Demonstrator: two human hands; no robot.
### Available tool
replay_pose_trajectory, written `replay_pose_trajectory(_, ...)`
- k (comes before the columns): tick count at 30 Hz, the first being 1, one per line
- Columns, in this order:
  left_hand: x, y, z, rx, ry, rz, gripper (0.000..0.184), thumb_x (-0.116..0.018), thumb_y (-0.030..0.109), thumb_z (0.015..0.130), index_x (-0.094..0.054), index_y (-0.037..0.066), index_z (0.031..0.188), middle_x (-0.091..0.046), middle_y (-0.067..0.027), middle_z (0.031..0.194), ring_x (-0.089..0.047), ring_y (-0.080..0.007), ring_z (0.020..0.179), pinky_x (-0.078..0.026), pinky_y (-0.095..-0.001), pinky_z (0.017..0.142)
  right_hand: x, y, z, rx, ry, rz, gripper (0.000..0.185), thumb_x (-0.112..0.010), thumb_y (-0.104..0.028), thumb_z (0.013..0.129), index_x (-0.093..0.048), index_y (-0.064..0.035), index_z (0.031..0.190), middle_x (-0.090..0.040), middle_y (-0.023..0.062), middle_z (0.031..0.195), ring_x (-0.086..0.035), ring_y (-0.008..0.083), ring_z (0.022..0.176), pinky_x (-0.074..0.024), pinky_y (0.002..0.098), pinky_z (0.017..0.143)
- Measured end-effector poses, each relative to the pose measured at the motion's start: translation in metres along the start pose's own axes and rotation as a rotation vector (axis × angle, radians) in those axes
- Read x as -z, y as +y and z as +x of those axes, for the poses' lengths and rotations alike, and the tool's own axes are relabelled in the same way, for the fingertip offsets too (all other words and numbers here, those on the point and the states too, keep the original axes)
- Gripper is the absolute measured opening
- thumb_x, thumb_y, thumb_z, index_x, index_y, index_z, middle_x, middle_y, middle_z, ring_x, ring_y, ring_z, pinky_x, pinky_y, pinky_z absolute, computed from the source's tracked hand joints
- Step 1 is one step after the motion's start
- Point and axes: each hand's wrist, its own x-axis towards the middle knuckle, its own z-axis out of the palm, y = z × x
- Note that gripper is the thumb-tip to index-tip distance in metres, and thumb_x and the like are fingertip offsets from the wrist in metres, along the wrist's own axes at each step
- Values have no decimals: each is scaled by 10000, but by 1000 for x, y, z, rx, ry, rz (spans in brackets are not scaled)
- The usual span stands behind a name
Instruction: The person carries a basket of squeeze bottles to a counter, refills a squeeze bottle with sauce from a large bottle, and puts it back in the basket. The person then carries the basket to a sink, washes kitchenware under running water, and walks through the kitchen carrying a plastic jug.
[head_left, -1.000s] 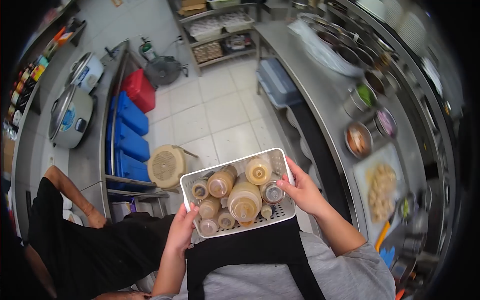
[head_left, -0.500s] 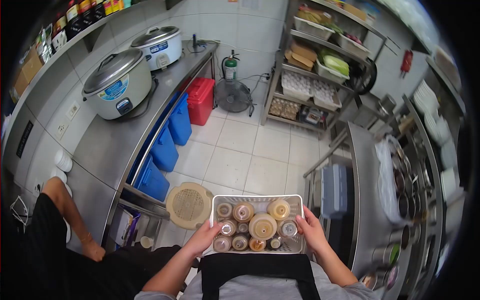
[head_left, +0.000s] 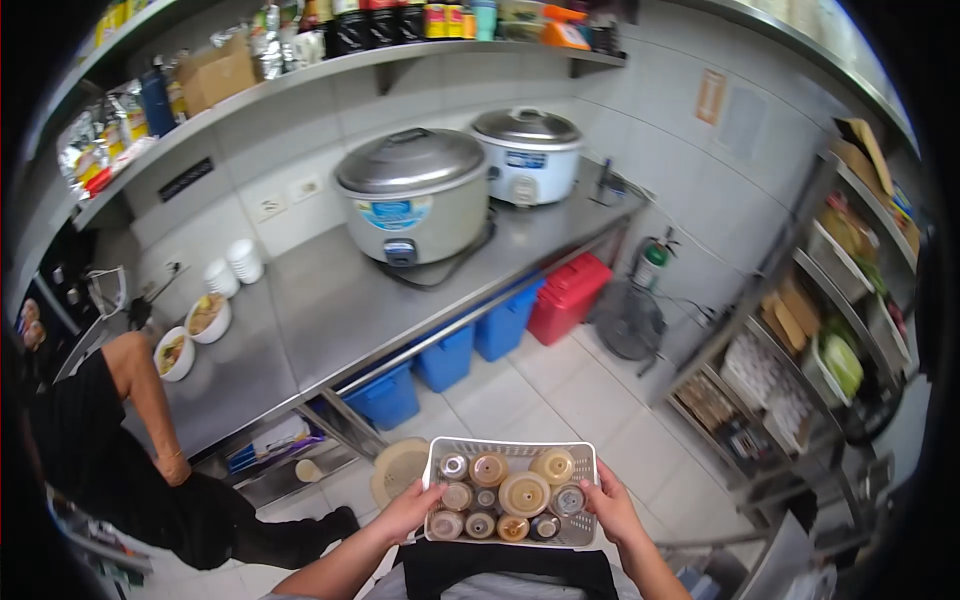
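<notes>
A white plastic basket [head_left: 432,470] is held level in front of my waist. Several clear squeeze bottles [head_left: 525,492] stand upright in it, seen from above, with pale, tan and orange contents. My left hand [head_left: 408,510] grips the basket's left side, thumb over the edge. On the opposite side, my right hand [head_left: 610,500] is closed on the basket wall, its thumb near a bottle. The fingers under both sides are partly hidden.
A steel counter [head_left: 330,320] bears two rice cookers [head_left: 415,200] and two food bowls [head_left: 175,355]. A person in black [head_left: 170,480] stands at left. Blue bins [head_left: 445,358], a red bin [head_left: 568,298], a stool [head_left: 398,470] and a fan [head_left: 630,320] are on the floor. Shelving [head_left: 800,270] stands right.
My view has swung left, bringing the counter, rice cookers and bowls further into sight. The basket stays in both hands. The other person's leg now shows stretched across the floor.
</notes>
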Motion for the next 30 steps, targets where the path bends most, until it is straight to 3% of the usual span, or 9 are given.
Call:
replay_pose_trajectory(4, -9, 10, -1, 18, 198, -309, 438, -526, 392, 929, -499, 0, 1124, -543, -35, 926, -491, -105, 803, -424, -225, 676, -3, -24, 81, 57, -268, -176, 553, -578, -158, 901, -350, 21, 1373, -571, 143, 1195, -565, 184, 1059, -460, 300, 889)
replay_pose_trajectory(7, 0, -1, 9, 24, 361, -307, 351, -492, 422, 934, -542, 77, 972, -473, 27, 775, -395, -70, 645, -305, -204, 537, -15, -43, 142, 78, -450, -342, 574, -593, -228, 894, -368, 32, 1354, -573, 177, 1193, -554, 218, 1095, -431, 319, 932)
replay_pose_trajectory(11, 22, 4, 43, -69, 569, -461, 354, -473, 411, 949, -556, 71, 895, -469, 30, 735, -370, -74, 621, -307, -220, 545, -52, -67, 198, 155, -613, -499, 612, -614, -308, 874, -383, 26, 1332, -601, 185, 1131, -604, 225, 1010, -470, 328, 869)
replay_pose_trajectory(15, 78, 35, 84, -232, 639, -595, 360, -461, 324, 970, -562, -14, 1044, -625, -93, 1027, -604, -159, 941, -466, -287, 835, -95, -92, 255, 131, -858, -612, 737, -618, -374, 866, -259, -16, 1401, -635, 132, 968, -627, 169, 684, -518, 314, 704)
replay_pose_trajectory(20, 193, 35, 143, -259, 730, -407, 342, -402, 316, 986, -551, 24, 1083, -633, -98, 1020, -626, -188, 910, -511, -320, 789, -163, -115, 317, 153, -1021, -585, 803, -591, -376, 888, -122, -32, 1441, -628, 138, 996, -623, 171, 761, -511, 318, 737)
replay_pose_trajectory(22, 207, 78, 152, -310, 749, -600, 291, -433, 299, 981, -557, 36, 982, -633, -59, 900, -611, -151, 800, -502, -289, 723, -189, -116, 345, 266, -1014, -506, 705, -581, -336, 903, -187, -81, 1429, -577, 74, 981, -579, 124, 749, -484, 274, 589)
replay_pose_trajectory(26, 256, 80, 198, -330, 782, -662, 321, -422, 326, 981, -563, 38, 971, -637, -67, 893, -619, -171, 797, -505, -307, 710, -233, -125, 401, 257, -983, -573, 710, -577, -385, 893, -215, -74, 1419, -582, 85, 971, -583, 129, 759, -474, 263, 559)
replay_pose_trajectory(28, 298, 56, 211, -202, 906, -362, 346, -408, 340, 979, -589, 46, 969, -642, -73, 895, -621, -187, 792, -499, -321, 711, -251, -125, 430, 189, -998, -619, 693, -579, -409, 882, -266, -67, 1397, -592, 104, 966, -578, 117, 769, -472, 250, 557)
replay_pose_trajectory(30, 317, 25, 231, -240, 891, -629, 355, -429, 358, 967, -606, 50, 964, -642, -61, 858, -600, -170, 769, -476, -325, 694, -266, -138, 451, 162, -1034, -653, 656, -581, -399, 882, -311, -51, 1369, -619, 145, 1006, -613, 179, 796, -504, 304, 624)
